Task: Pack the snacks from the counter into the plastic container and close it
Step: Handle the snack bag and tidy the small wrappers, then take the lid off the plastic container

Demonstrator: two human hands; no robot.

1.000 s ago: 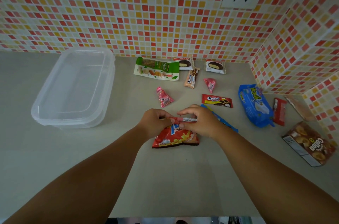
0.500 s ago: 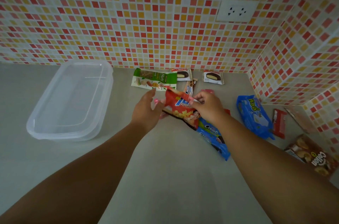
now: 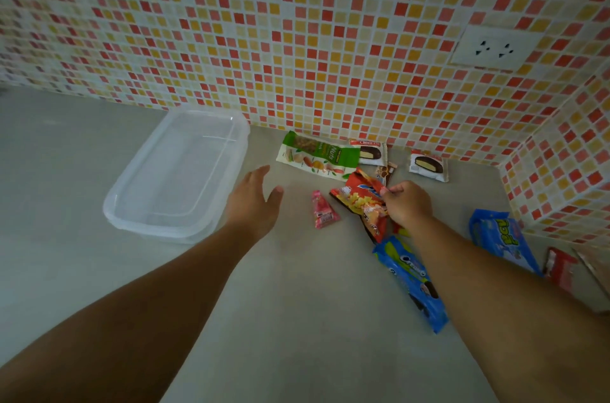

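A clear plastic container (image 3: 132, 214) with its lid on sits at the left of the grey counter. My left hand (image 3: 252, 201) is open, fingers spread, just right of the container and holding nothing. My right hand (image 3: 407, 203) grips a red chips bag (image 3: 361, 201) lifted off the counter. Snacks lie around: a green nuts bar (image 3: 317, 156), two choco pies (image 3: 371, 153) (image 3: 427, 165), a small pink packet (image 3: 323, 211), a blue Oreo pack (image 3: 411, 280) and a blue wafer pack (image 3: 501, 237).
A mosaic tile wall closes the back and right side, with a white socket (image 3: 495, 49) on it. A red wrapper (image 3: 561, 267) lies by the right wall. Bare grey counter (image 3: 297, 320) stretches in front between my arms.
My left hand has let go of the chips bag and moved left toward the container. My right hand has lifted the bag, uncovering the Oreo pack. The view has swung left.
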